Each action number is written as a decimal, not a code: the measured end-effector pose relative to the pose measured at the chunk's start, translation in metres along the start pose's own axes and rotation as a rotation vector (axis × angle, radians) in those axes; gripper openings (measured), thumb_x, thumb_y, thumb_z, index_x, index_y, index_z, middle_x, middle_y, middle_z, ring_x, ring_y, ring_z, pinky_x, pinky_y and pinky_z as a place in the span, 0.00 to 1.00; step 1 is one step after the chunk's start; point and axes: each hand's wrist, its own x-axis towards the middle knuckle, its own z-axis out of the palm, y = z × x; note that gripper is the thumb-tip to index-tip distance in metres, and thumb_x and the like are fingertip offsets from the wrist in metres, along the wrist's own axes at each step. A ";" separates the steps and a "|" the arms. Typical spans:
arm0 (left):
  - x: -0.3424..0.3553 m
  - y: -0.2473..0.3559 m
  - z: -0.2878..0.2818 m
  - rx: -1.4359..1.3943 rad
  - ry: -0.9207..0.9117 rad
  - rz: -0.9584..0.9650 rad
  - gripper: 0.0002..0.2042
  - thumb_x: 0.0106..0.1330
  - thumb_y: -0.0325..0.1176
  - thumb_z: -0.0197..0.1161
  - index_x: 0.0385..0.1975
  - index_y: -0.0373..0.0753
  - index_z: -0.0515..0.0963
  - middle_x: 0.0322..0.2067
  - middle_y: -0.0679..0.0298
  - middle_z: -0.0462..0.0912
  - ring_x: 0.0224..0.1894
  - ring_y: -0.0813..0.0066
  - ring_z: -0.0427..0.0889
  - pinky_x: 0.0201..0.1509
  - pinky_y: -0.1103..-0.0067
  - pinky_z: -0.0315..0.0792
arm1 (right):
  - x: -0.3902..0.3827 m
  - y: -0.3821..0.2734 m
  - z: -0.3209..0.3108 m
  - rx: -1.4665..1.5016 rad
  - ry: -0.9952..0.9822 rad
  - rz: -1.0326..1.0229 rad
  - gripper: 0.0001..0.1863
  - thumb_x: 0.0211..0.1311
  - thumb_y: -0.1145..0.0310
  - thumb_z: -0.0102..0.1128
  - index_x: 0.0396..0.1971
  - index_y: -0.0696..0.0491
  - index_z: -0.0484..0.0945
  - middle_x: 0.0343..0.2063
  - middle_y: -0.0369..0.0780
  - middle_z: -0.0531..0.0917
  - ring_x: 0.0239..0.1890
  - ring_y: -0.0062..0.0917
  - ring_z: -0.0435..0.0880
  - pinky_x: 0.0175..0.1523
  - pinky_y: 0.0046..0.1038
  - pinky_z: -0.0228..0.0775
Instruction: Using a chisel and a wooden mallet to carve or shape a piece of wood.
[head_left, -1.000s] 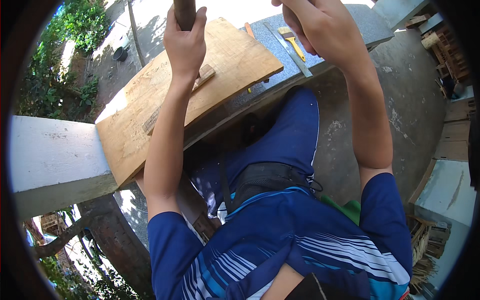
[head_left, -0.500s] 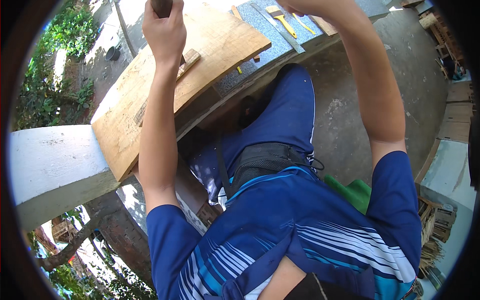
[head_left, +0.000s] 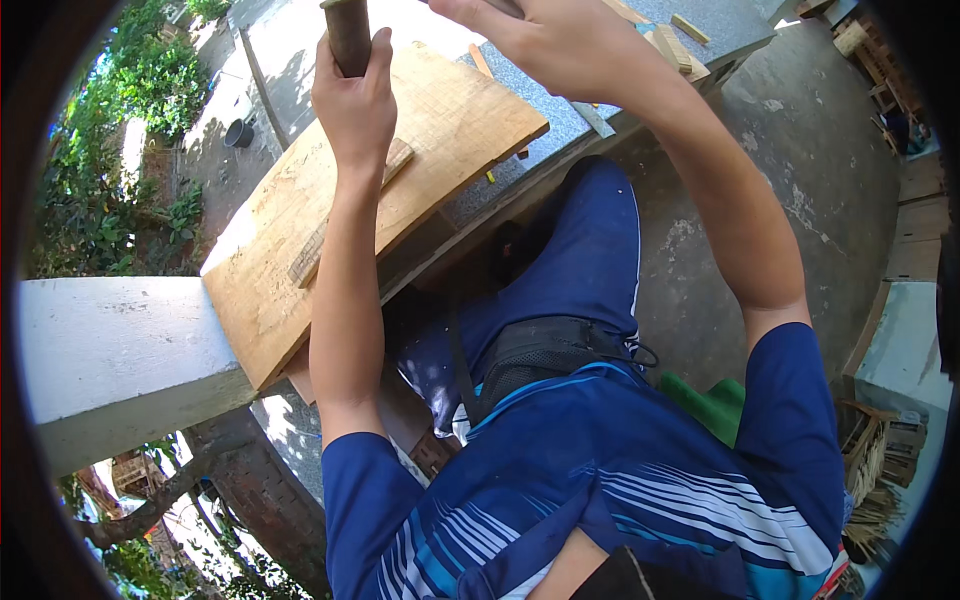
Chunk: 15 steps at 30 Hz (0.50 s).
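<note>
The brown handle (head_left: 348, 42) is near the view's top edge, in the left hand (head_left: 355, 112), its fingers wrapped closely round, seemingly for steadiness. The right hand (head_left: 550, 42) is bent in nearby, partly cut off; I cannot tell what its grip encloses. Below the left wrist, a narrow wooden strip (head_left: 304, 262) lies on a broad board (head_left: 462, 108), probably serving as a flat base. The board overlaps the speckled worktop (head_left: 735, 35) and reaches the white ledge (head_left: 120, 345), likely for support. Wooden pieces (head_left: 672, 48) sit rightward, apparently kept off the board
</note>
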 end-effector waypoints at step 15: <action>-0.002 -0.009 -0.008 -0.102 -0.021 -0.004 0.14 0.71 0.38 0.70 0.43 0.33 0.79 0.28 0.68 0.80 0.30 0.84 0.73 0.36 0.81 0.69 | -0.013 0.001 -0.006 0.133 0.117 0.034 0.30 0.78 0.48 0.49 0.37 0.65 0.81 0.24 0.51 0.83 0.28 0.38 0.81 0.38 0.40 0.70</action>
